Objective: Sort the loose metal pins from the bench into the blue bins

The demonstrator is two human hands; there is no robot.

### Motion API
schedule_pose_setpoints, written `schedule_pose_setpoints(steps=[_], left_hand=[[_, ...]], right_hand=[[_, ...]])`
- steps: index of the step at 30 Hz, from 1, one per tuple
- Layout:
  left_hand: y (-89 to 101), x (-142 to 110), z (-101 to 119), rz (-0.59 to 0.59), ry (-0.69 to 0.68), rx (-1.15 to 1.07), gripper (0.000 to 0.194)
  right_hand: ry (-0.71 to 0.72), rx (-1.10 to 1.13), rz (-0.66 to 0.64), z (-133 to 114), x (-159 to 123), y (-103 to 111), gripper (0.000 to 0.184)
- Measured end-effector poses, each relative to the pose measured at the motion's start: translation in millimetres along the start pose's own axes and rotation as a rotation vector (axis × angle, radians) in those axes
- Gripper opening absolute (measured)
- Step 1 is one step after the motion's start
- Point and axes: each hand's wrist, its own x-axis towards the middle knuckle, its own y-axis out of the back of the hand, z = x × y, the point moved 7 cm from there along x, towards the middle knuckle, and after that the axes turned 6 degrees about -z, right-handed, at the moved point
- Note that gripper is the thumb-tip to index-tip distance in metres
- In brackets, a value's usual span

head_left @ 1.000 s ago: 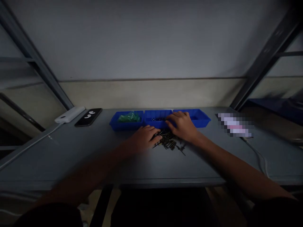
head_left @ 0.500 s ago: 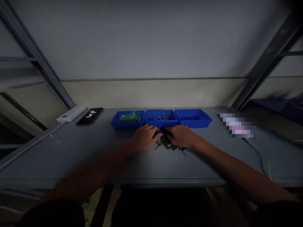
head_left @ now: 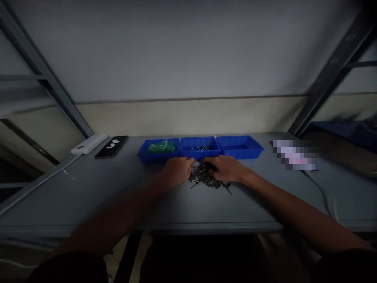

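A loose pile of thin, screw-like metal pieces (head_left: 207,179) lies on the grey tabletop in front of the bins. At the pile's left edge is my left hand (head_left: 177,171), its fingers curled in and the tips turned down into the pieces. My right hand (head_left: 226,168) bends over the right and back of the pile, fingers curled, with a dark gap by the thumb. What either hand holds, if anything, is hidden. Just behind both hands stands the middle blue bin (head_left: 200,152), which holds several shiny thin metal pieces (head_left: 200,148).
The left blue bin (head_left: 157,158) holds green plastic (head_left: 161,147); the right blue bin (head_left: 240,152) adjoins the middle one. On the left lie a phone (head_left: 108,152) with white earbuds and a white power bank (head_left: 89,144) with a cable. A blurred-out item (head_left: 294,155) with a cable lies right.
My right hand has come from the middle bin's rim down onto the pile. My left hand's fingers have curled in and drawn slightly left, so more of the pile shows.
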Motion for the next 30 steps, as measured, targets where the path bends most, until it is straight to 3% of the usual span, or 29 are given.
schedule_pose_setpoints(steps=[7,13,18,24,30], left_hand=[[3.3,1,-2,-0.056,0.126,0.059,0.029],[5.7,0,-11,-0.120,0.153,-0.063,0.021],[0.3,4,-17,-0.108,0.181,-0.113,0.020],[-1.8,5,-19,-0.089,0.191,-0.070,0.023],[1.1,2,-17,-0.075,0.204,-0.063,0.027]], right_hand=[[-0.010,-0.035,-0.031,9,-3,3,0.037],[0.015,-0.035,-0.014,12,-5,4,0.032],[0.014,0.010,0.157,23,-9,25,0.028],[0.023,0.050,0.519,41,-9,47,0.034],[0.061,-0.062,0.418,46,7,22,0.050]])
